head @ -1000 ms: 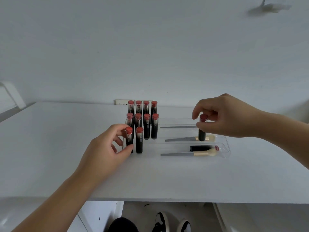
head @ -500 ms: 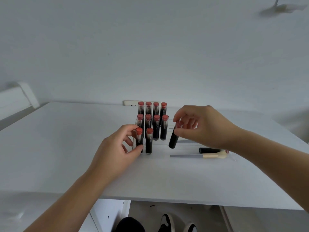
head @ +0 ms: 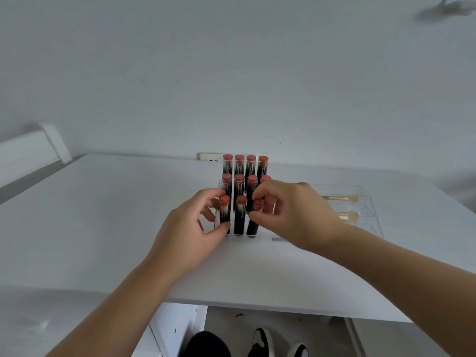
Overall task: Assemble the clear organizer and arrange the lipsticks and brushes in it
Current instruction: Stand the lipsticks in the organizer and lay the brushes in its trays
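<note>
A clear stepped organizer [head: 365, 202] stands on the white table [head: 103, 228]. Several black lipsticks with red tops [head: 239, 166] stand upright in its left rows. My right hand [head: 296, 215] pinches one lipstick [head: 253, 222] near its top, and its base stands in the front row's third slot. My left hand [head: 190, 228] grips the organizer's front left corner, thumb against the first front lipstick [head: 224, 212]. Two cream-headed brushes [head: 347, 198] lie in the right-hand trays, partly hidden behind my right hand.
A wall socket [head: 210, 156] sits behind the organizer at the table's back edge. A white chair back [head: 31, 148] is at the far left. Under the table's front edge are a white drawer unit [head: 175, 328] and my shoes [head: 262, 341].
My right hand carried a lipstick from the right trays leftward and set it upright in the front row beside the second one. My left hand stayed on the organizer's corner.
</note>
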A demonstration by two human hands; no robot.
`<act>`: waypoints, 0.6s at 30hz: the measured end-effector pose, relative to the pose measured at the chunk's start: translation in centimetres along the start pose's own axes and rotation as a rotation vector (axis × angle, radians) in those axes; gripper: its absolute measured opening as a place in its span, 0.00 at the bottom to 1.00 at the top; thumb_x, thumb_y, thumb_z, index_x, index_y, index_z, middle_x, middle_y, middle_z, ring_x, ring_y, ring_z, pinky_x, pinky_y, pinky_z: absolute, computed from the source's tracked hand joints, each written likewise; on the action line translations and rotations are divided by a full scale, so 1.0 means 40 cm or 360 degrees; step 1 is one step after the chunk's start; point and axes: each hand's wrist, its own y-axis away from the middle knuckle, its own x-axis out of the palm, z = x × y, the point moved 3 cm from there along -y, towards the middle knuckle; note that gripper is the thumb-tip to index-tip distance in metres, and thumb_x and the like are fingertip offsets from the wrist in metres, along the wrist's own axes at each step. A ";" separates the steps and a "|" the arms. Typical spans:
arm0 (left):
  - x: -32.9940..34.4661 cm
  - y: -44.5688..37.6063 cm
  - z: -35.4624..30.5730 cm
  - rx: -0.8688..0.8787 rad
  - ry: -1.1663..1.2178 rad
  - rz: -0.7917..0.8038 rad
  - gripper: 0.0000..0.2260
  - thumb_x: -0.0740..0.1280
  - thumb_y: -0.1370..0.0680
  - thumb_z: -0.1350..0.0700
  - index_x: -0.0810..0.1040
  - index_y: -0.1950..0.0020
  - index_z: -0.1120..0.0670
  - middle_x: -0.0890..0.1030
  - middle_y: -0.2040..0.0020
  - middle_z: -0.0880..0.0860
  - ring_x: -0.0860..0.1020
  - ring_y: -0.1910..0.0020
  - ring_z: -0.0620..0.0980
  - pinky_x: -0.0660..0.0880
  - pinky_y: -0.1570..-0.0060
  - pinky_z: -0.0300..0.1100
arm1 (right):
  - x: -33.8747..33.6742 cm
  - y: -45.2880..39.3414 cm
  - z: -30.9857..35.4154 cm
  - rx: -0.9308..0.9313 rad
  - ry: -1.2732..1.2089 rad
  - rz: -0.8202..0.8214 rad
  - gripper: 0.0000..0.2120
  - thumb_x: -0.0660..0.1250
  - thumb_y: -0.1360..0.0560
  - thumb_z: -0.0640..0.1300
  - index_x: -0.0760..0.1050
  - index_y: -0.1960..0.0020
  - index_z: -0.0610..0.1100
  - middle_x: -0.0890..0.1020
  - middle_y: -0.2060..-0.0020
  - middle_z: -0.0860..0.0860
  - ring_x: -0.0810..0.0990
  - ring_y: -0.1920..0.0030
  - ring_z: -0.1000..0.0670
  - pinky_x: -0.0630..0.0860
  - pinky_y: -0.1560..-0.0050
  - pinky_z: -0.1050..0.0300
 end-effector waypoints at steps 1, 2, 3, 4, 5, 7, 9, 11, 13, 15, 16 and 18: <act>0.000 0.000 -0.004 0.0012 0.0013 -0.0003 0.25 0.74 0.29 0.48 0.70 0.37 0.33 0.78 0.48 0.32 0.77 0.60 0.38 0.74 0.64 0.31 | 0.003 0.001 0.000 0.0009 0.0007 0.0015 0.09 0.72 0.27 0.54 0.77 0.48 0.57 0.81 0.65 0.58 0.79 0.66 0.57 0.78 0.63 0.54; 0.000 0.000 -0.006 0.0015 0.0022 -0.0004 0.24 0.73 0.30 0.47 0.70 0.37 0.33 0.78 0.48 0.32 0.77 0.60 0.38 0.74 0.64 0.32 | 0.006 0.003 0.000 0.0014 0.0009 0.0029 0.11 0.72 0.27 0.54 0.77 0.46 0.58 0.82 0.64 0.59 0.80 0.65 0.57 0.79 0.62 0.53; 0.000 0.001 -0.008 0.0012 0.0028 -0.0004 0.24 0.72 0.31 0.45 0.70 0.37 0.33 0.78 0.49 0.32 0.77 0.59 0.38 0.73 0.65 0.32 | 0.008 0.006 0.000 0.0014 0.0006 0.0039 0.13 0.72 0.27 0.53 0.77 0.44 0.58 0.82 0.63 0.60 0.80 0.64 0.58 0.79 0.61 0.53; 0.000 0.000 -0.009 0.0014 0.0029 -0.0008 0.24 0.71 0.31 0.43 0.70 0.36 0.34 0.78 0.48 0.32 0.77 0.58 0.38 0.72 0.64 0.31 | 0.011 0.009 0.000 0.0009 0.0004 0.0045 0.14 0.72 0.27 0.52 0.76 0.43 0.58 0.82 0.62 0.60 0.80 0.65 0.58 0.79 0.61 0.54; 0.001 0.000 -0.010 0.0020 0.0026 -0.0011 0.24 0.70 0.31 0.41 0.70 0.36 0.35 0.78 0.48 0.32 0.77 0.57 0.38 0.72 0.63 0.32 | 0.013 0.013 0.000 0.0005 0.0004 0.0047 0.15 0.72 0.27 0.51 0.75 0.42 0.59 0.82 0.62 0.61 0.80 0.65 0.59 0.79 0.61 0.55; 0.003 0.000 -0.013 0.0023 0.0019 -0.0016 0.24 0.69 0.32 0.38 0.70 0.37 0.36 0.77 0.48 0.31 0.78 0.54 0.38 0.72 0.62 0.33 | 0.018 0.018 -0.002 0.0007 0.0005 0.0045 0.17 0.71 0.27 0.49 0.74 0.41 0.60 0.81 0.63 0.61 0.80 0.64 0.59 0.79 0.61 0.55; 0.004 -0.001 -0.016 0.0014 0.0008 -0.0020 0.23 0.70 0.32 0.36 0.72 0.38 0.36 0.77 0.48 0.30 0.77 0.53 0.38 0.73 0.61 0.34 | 0.024 0.020 -0.004 0.0018 0.0008 0.0037 0.18 0.71 0.27 0.49 0.72 0.41 0.62 0.81 0.64 0.61 0.79 0.64 0.58 0.78 0.63 0.55; 0.004 -0.001 -0.020 -0.0006 -0.0017 -0.0016 0.25 0.72 0.32 0.36 0.71 0.38 0.35 0.76 0.47 0.29 0.77 0.52 0.38 0.74 0.59 0.36 | 0.030 0.021 -0.003 0.0026 0.0009 0.0024 0.18 0.71 0.27 0.49 0.71 0.41 0.62 0.80 0.64 0.61 0.79 0.64 0.59 0.76 0.64 0.58; 0.003 -0.001 -0.023 -0.0031 -0.0034 -0.0016 0.25 0.75 0.32 0.37 0.70 0.38 0.35 0.77 0.50 0.31 0.77 0.53 0.37 0.74 0.59 0.37 | 0.034 0.023 0.000 0.0029 0.0023 0.0009 0.18 0.71 0.27 0.49 0.72 0.40 0.61 0.80 0.62 0.61 0.78 0.64 0.59 0.76 0.65 0.59; 0.004 -0.002 -0.029 -0.0033 -0.0085 -0.0011 0.25 0.76 0.32 0.38 0.71 0.39 0.36 0.77 0.54 0.33 0.76 0.54 0.37 0.72 0.61 0.37 | 0.034 0.026 0.003 0.0027 0.0043 -0.0003 0.19 0.70 0.26 0.48 0.73 0.38 0.59 0.80 0.59 0.60 0.77 0.64 0.59 0.76 0.64 0.58; 0.005 -0.002 -0.033 -0.0023 -0.0127 -0.0013 0.25 0.76 0.32 0.39 0.71 0.40 0.37 0.76 0.54 0.32 0.76 0.55 0.36 0.70 0.62 0.35 | 0.034 0.027 0.004 0.0024 0.0047 -0.0009 0.19 0.70 0.26 0.48 0.73 0.37 0.59 0.80 0.57 0.60 0.77 0.64 0.59 0.77 0.63 0.57; 0.006 -0.004 -0.038 -0.0014 -0.0208 -0.0018 0.25 0.78 0.32 0.40 0.72 0.39 0.40 0.76 0.55 0.34 0.76 0.58 0.37 0.67 0.64 0.32 | 0.031 0.026 0.006 0.0014 0.0048 -0.0023 0.19 0.71 0.26 0.47 0.74 0.36 0.57 0.81 0.53 0.58 0.78 0.63 0.56 0.79 0.60 0.54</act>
